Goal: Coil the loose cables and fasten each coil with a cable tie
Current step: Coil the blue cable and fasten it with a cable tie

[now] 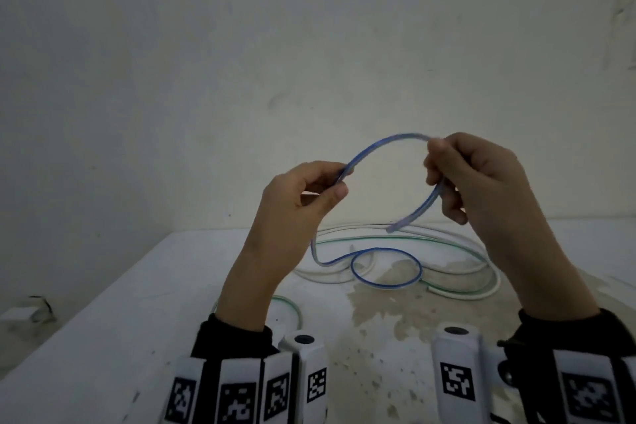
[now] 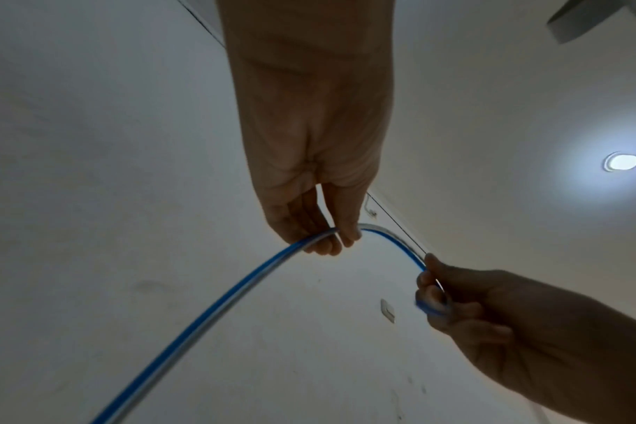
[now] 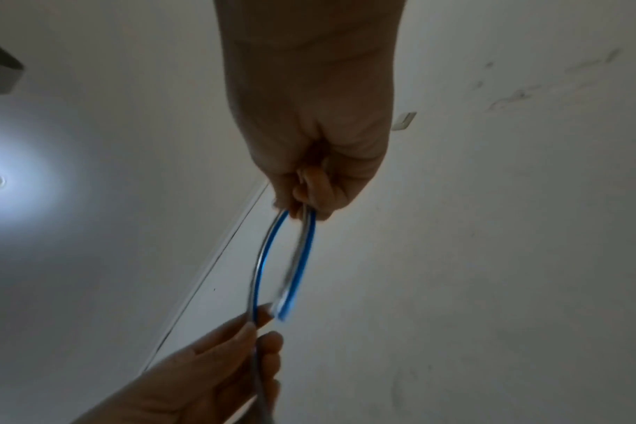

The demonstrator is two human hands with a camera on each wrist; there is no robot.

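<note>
So both hands, L hand (image 1: 303, 193) & R hand (image 1: 471, 175), pinch blue cable (image 1: 378, 143) above table (image 1: 103, 337).

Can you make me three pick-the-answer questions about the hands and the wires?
1. Where is the blue cable's free end?
A. below the right hand
B. under the table
C. inside the left hand

2. What colour stripe has the other thin cable on the table?
A. red
B. green
C. yellow

3. What do the hands do?
A. rest flat
B. both pinch the blue cable
C. hold nothing

Answers: 1 A, the end hangs under the right hand. 2 B, a green line shows. 3 B, the cable arches between them.
</note>
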